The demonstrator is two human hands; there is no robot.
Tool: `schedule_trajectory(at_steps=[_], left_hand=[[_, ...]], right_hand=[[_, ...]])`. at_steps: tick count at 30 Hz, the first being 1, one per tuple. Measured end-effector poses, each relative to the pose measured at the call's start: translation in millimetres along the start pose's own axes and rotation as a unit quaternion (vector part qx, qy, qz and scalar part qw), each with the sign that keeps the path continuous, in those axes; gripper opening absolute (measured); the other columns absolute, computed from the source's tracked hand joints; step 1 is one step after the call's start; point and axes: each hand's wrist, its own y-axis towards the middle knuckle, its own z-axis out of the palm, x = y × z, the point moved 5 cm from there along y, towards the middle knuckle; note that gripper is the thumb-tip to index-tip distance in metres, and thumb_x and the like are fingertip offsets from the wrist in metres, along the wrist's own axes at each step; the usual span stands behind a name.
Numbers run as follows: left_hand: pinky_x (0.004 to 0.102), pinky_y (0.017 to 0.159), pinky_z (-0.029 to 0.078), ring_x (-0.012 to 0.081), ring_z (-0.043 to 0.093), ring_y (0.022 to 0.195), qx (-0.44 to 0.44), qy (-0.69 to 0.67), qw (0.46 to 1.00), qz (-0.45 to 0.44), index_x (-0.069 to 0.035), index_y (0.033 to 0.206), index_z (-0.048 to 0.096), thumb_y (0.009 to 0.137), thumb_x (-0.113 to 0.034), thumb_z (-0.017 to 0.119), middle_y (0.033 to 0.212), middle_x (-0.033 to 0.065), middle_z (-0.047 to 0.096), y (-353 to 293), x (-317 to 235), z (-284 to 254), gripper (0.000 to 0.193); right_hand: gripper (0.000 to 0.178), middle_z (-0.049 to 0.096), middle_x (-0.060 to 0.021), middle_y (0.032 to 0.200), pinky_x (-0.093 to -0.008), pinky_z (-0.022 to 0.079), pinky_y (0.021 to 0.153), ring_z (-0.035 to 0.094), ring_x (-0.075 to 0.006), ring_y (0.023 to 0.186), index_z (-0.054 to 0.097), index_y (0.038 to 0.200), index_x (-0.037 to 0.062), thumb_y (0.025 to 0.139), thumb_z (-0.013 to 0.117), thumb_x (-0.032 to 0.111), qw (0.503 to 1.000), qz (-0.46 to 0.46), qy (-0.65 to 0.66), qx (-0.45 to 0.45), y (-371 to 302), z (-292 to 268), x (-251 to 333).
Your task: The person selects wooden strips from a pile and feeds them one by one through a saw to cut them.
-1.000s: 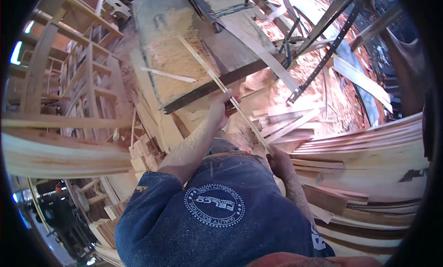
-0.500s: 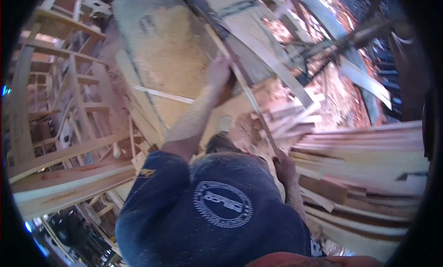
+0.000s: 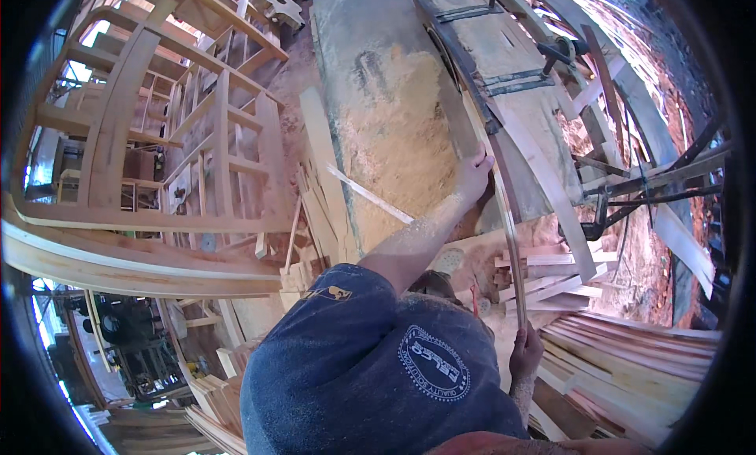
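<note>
I've got both hands on one long narrow wood strip (image 3: 511, 246), R of center, running away from the person's R side up onto the tabletop (image 3: 358, 30). Near part of it hangs past the tabletop's near edge, btwn the two hands.

L hand (image 3: 474, 178) is at the strip over the near end of the tabletop, fingers partly curled & touching the strip's L side; can't tell from my end if they close fully round it. R hand (image 3: 526, 350) is well back, low R, fingers folded round the strip's near end, no gap showing.

Far part of strip lies along the L side of a raised guide board (image 3: 516, 112) w/ dark bands across it & a clamp (image 3: 556, 55) at its R edge. A pale flat board (image 3: 543, 172) slants off the guide's near end.

Sawdust (image 3: 402, 101) covers much of the tabletop L of the strip; a thin pale offcut (image 3: 368, 194) lies there, near the L forearm. Short cut pieces (image 3: 555, 286) are piled R of the strip, stacked boards (image 3: 638, 353) lower R, wooden frames (image 3: 118, 140) far L.
</note>
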Motion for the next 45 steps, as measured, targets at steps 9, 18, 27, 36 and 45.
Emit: schedule_trajectory(at_steps=[9,18,27,36,45], left_hand=[[0.0307,0.079,0.058,0.0132,0.065,0.091,0.02,-0.242,0.969,-0.052,-0.002,0.142,0.058,0.105,-0.016,0.058,0.106,0.0042,0.068,23,-4,-4,0.04],[0.0299,0.073,0.061,0.0123,0.069,0.089,0.009,-0.206,0.978,-0.033,-0.003,0.153,0.045,0.104,-0.018,0.06,0.114,0.0048,0.07,46,-8,-14,0.054],[0.0293,0.071,0.061,0.0097,0.068,0.084,0.007,-0.197,0.979,-0.049,-0.002,0.144,0.057,0.103,-0.019,0.063,0.103,0.0011,0.071,67,-11,-24,0.046],[0.0268,0.069,0.06,0.0061,0.064,0.085,-0.001,-0.193,0.979,-0.064,-0.004,0.146,0.055,0.102,-0.017,0.065,0.107,-0.0011,0.069,87,-15,-34,0.047],[0.0258,0.07,0.06,0.0053,0.063,0.088,-0.017,-0.123,0.992,-0.029,-0.001,0.144,0.056,0.1,-0.013,0.066,0.112,0.001,0.068,113,-10,-45,0.046]], right_hand=[[0.03,0.068,-0.0203,0.081,-0.0419,0.052,0.069,0.067,-0.0315,0.073,0.072,0.121,0.0023,0.102,0.061,0.023,0.995,-0.051,0.057,-0.063,19,6,14],[0.031,0.067,-0.0177,0.079,-0.0384,0.052,0.068,0.067,-0.027,0.071,0.071,0.126,0.0071,0.104,0.06,0.025,0.999,0.001,0.019,-0.028,35,5,52],[0.033,0.065,-0.0137,0.075,-0.0357,0.048,0.062,0.061,-0.0193,0.066,0.072,0.125,0.0046,0.104,0.061,0.027,0.999,0.006,0.039,-0.028,55,19,53],[0.034,0.063,-0.0146,0.074,-0.0364,0.049,0.063,0.062,-0.0223,0.065,0.071,0.126,0.0033,0.103,0.063,0.026,0.999,0.018,0.043,-0.02,71,29,59],[0.032,0.067,-0.0153,0.079,-0.0358,0.051,0.065,0.064,-0.0227,0.068,0.072,0.125,0.0031,0.102,0.062,0.024,0.999,0.015,0.043,-0.018,87,34,74]])
